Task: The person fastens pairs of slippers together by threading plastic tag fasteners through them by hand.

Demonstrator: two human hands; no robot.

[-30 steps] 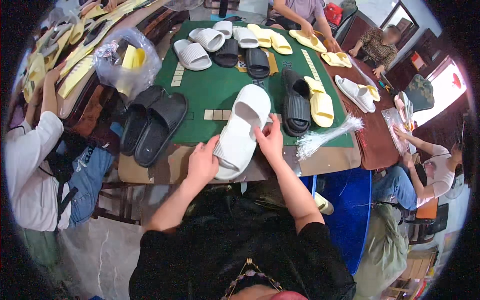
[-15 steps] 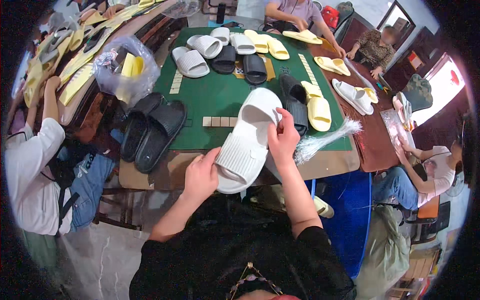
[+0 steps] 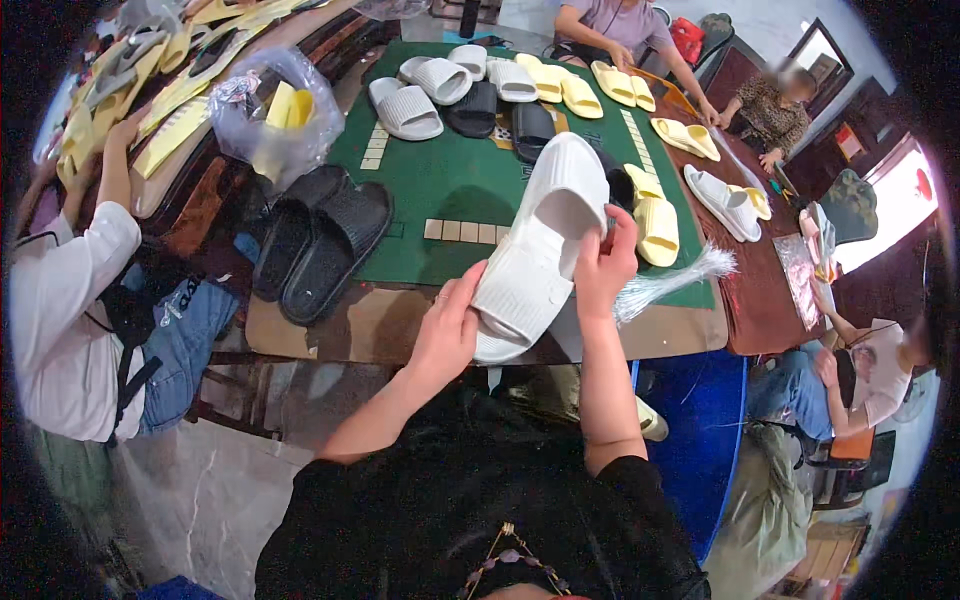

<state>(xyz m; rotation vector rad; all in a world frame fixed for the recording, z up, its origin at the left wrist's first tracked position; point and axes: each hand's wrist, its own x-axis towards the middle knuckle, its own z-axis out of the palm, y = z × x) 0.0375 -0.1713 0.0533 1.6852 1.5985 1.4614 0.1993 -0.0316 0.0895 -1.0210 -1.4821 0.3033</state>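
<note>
A white ribbed slide sandal is tilted up above the near edge of the table, between my two hands. My left hand pinches the lower left side of its strap, with the thumb out of sight. On the other side, my right hand grips the edge of the footbed, its fingers bent near the strap opening. Behind the sandal lie black slides, partly hidden by it, and a yellow pair. A pair of black slides rests on the table to the left.
Several grey, black and yellow slides stand on the green mat. White plastic ties lie at its right edge. A clear bag with yellow slides is at the left. Co-workers sit around; a blue bin stands below right.
The white slide has tipped a little and moved slightly right with my hands. Across the table, a co-worker's yellow slide now sits as a pair. The person at right has drawn a hand back.
</note>
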